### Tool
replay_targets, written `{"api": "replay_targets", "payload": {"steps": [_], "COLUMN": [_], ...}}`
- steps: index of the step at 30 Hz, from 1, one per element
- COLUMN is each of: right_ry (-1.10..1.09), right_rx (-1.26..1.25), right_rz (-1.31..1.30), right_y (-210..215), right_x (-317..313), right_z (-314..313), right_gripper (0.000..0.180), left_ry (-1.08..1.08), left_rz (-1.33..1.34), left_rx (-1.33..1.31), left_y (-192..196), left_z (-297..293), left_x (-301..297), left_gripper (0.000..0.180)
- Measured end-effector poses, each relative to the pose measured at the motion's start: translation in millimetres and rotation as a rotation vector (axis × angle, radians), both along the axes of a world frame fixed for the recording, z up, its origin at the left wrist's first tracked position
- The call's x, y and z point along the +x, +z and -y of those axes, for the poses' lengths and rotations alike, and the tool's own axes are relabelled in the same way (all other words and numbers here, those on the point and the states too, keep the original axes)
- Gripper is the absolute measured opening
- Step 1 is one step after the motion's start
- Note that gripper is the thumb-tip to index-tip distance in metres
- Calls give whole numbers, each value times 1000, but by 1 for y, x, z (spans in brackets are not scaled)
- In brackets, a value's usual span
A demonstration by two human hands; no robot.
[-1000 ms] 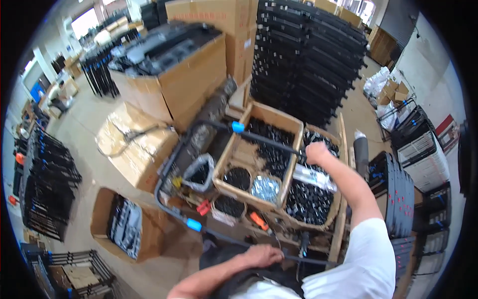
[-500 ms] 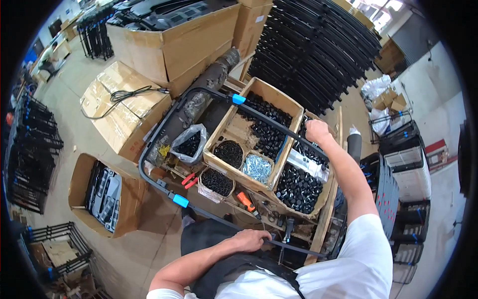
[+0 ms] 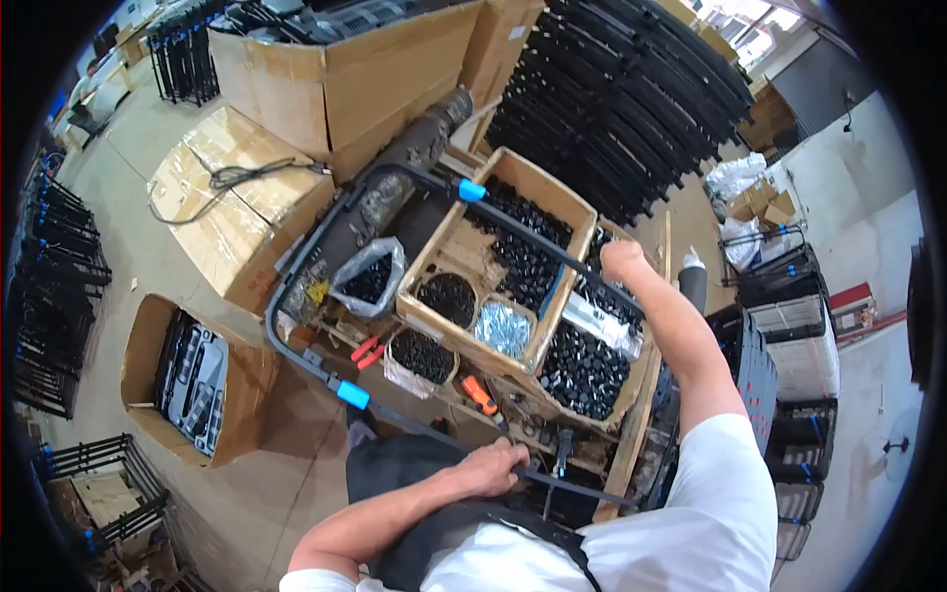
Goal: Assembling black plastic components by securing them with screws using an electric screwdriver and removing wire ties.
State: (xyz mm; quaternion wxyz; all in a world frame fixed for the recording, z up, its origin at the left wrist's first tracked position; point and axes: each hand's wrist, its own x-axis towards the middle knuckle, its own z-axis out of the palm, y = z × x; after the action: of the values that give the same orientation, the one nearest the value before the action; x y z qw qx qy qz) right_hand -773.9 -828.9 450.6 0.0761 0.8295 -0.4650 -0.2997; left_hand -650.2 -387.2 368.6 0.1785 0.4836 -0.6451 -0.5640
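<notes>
A black tubular frame with blue clips lies across the workbench, over the parts boxes. My left hand is closed around its near bar, close to my body. At the far right, my right hand is closed on the far bar, its fingertips partly hidden. Under the frame stands a cardboard box with black plastic caps, a tub of silver screws and a tub of dark small screws. Beside it, a second box holds black knobs.
An orange power tool and red-handled pliers lie at the bench's near side. A plastic bag of black parts sits left. Cartons stand to the left, stacked black frames at the back and more at right.
The view has shifted slightly. Both hands keep their hold on the frame, which stays in nearly the same place over the boxes.
</notes>
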Motion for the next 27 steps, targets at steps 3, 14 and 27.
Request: {"api": "replay_targets", "payload": {"steps": [3,14,27], "right_ry": [18,-136,-330], "right_rx": [32,20,-10], "right_rz": [91,342,431], "right_y": [7,-38,-25], "right_x": [5,-35,-12], "right_z": [-4,13,-7], "right_gripper": [33,63,55], "left_ry": [-106,-247,-122], "left_rz": [119,58,-7], "left_rx": [97,-178,-494], "left_y": [20,-3,-29], "left_z": [7,1,-6], "left_x": [4,-5,19], "left_gripper": [41,39,50]}}
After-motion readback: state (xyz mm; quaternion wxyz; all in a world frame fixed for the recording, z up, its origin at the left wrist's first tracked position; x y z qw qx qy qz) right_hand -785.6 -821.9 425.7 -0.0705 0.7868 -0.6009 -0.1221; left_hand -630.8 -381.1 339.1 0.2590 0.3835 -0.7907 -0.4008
